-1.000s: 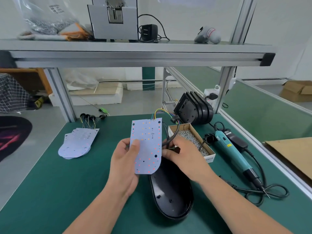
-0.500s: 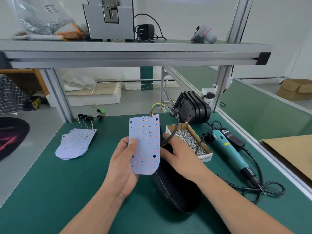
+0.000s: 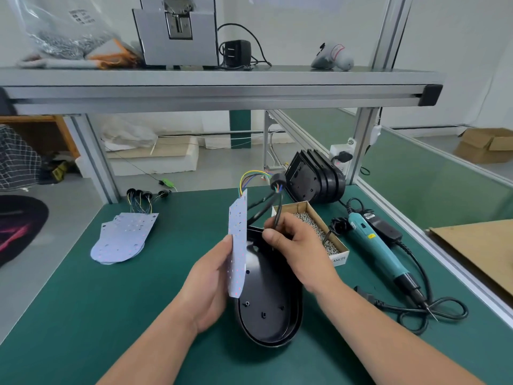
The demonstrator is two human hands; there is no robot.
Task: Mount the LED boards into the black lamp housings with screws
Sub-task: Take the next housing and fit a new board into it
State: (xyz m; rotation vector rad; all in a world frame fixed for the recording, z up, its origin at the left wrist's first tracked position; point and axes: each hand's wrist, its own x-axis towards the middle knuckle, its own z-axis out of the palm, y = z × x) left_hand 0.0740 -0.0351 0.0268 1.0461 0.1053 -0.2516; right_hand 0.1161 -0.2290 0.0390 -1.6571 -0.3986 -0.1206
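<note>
Left hand (image 3: 206, 287) holds LED board (image 3: 238, 237) upright; right hand (image 3: 295, 247) apparently pinches cable (image 3: 278, 209).

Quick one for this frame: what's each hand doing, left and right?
Left hand: holding the LED board by its edge.
Right hand: fingers pinching the black cable.

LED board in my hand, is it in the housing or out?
Out: the left hand holds the LED board on edge, not lying flat inside the black lamp housing.
</note>
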